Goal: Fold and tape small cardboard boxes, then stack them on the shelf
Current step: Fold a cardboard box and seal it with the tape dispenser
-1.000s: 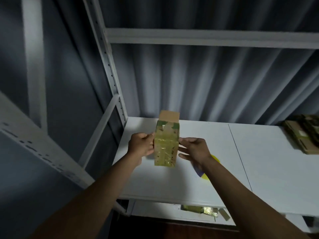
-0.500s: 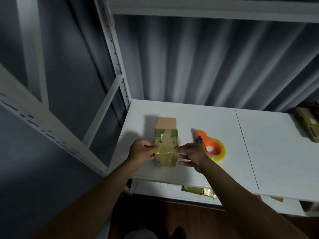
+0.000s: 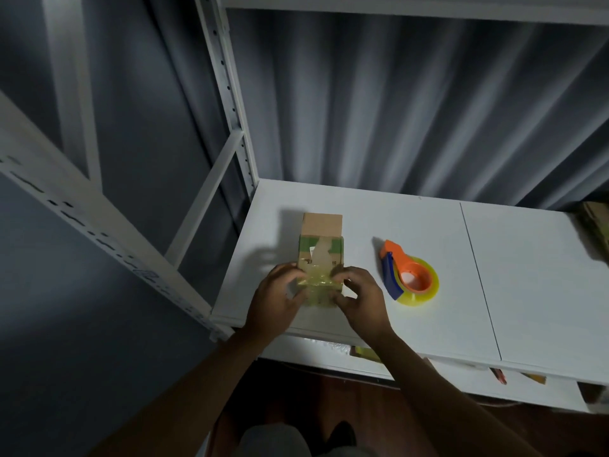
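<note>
A small cardboard box (image 3: 321,255) wrapped in yellowish tape stands on the white shelf (image 3: 428,222) near its front left corner, with one brown flap raised at the far side. My left hand (image 3: 276,303) grips the box's left side. My right hand (image 3: 361,300) grips its right side, fingers curled over the taped top edge. An orange and blue tape dispenser (image 3: 408,275) with a yellow roll lies on the shelf just right of my right hand.
A white upright post (image 3: 230,94) and diagonal brace stand left of the shelf. Flattened boxes (image 3: 596,222) lie at the far right edge. A lower shelf (image 3: 362,352) holds more flat pieces. Grey curtain hangs behind.
The box has come down from mid-air onto the shelf near the front edge. Both hands stay on its sides. The view has tilted down and the tape dispenser has come into sight.
</note>
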